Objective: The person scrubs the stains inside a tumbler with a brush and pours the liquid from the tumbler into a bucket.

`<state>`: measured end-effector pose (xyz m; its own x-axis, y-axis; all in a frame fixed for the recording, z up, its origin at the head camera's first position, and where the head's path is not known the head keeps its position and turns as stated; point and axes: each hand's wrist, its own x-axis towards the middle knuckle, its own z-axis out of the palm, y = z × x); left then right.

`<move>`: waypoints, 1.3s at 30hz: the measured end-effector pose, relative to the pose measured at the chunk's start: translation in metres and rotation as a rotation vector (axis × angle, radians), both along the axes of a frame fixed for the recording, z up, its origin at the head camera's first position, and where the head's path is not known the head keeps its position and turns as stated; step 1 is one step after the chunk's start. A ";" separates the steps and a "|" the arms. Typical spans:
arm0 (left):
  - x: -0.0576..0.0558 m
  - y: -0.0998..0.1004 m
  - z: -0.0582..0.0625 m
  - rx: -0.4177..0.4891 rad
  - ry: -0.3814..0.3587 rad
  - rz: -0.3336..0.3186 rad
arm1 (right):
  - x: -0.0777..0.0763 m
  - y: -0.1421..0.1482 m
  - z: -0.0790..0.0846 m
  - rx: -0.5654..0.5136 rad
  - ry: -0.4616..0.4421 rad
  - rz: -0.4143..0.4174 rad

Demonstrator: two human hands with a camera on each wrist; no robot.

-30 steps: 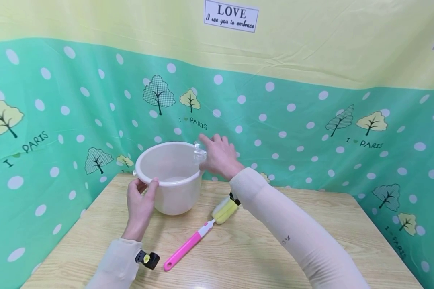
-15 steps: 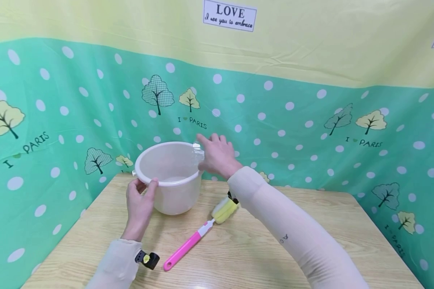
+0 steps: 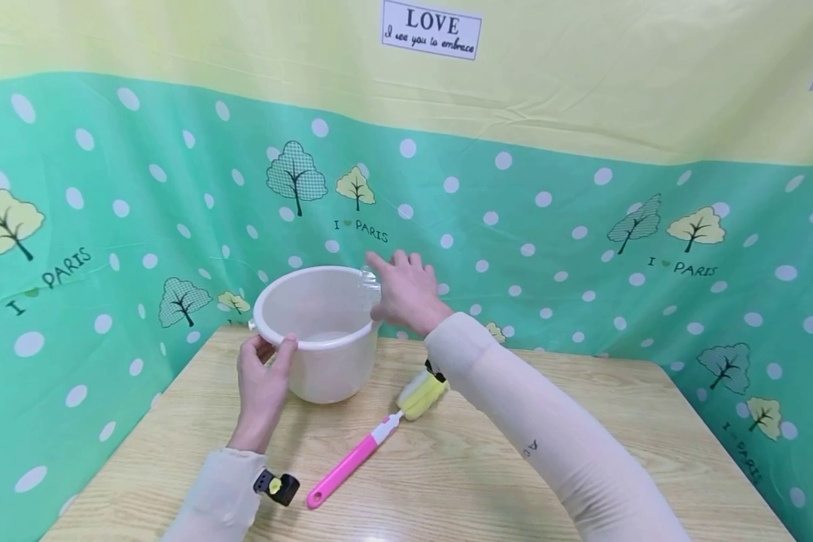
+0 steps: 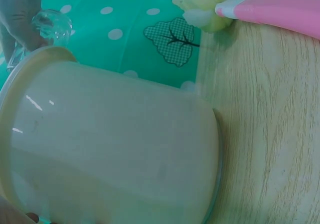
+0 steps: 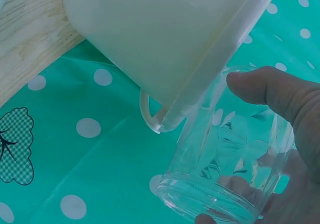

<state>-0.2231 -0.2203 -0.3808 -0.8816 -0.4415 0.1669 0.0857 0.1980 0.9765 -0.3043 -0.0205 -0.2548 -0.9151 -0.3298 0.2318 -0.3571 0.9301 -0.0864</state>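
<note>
A whitish translucent plastic bucket (image 3: 332, 370) stands on the table. My left hand (image 3: 263, 384) grips its near left rim, the thumb lying on the edge and the fingers outside. At the bucket's right rim, my right hand (image 3: 409, 292) holds a clear glass cup (image 5: 225, 149) tilted on its side. The right wrist view shows thumb and fingers wrapped around the cup, its thick base pointing away from the bucket and its other end at the rim. Whether liquid is in the cup or bucket, I cannot tell.
A bottle brush (image 3: 352, 463) with a pink handle and a yellow-and-white sponge head lies on the wooden table (image 3: 515, 452), in front of the bucket. A green and yellow patterned curtain (image 3: 549, 248) hangs around the table's back and sides.
My right hand and the cup have shifted very slightly left, over the bucket's rim. The left hand, bucket and brush stay where they were.
</note>
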 end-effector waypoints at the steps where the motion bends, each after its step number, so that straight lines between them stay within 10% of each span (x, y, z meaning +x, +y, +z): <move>1: 0.000 0.000 0.000 0.001 0.001 -0.001 | 0.000 0.000 0.000 0.000 -0.001 0.000; 39: 0.000 0.000 0.001 0.015 0.002 -0.007 | 0.003 -0.002 0.000 0.010 0.009 0.002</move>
<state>-0.2231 -0.2207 -0.3797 -0.8842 -0.4382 0.1621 0.0888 0.1831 0.9791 -0.3012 -0.0221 -0.2552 -0.9123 -0.3340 0.2372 -0.3598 0.9301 -0.0742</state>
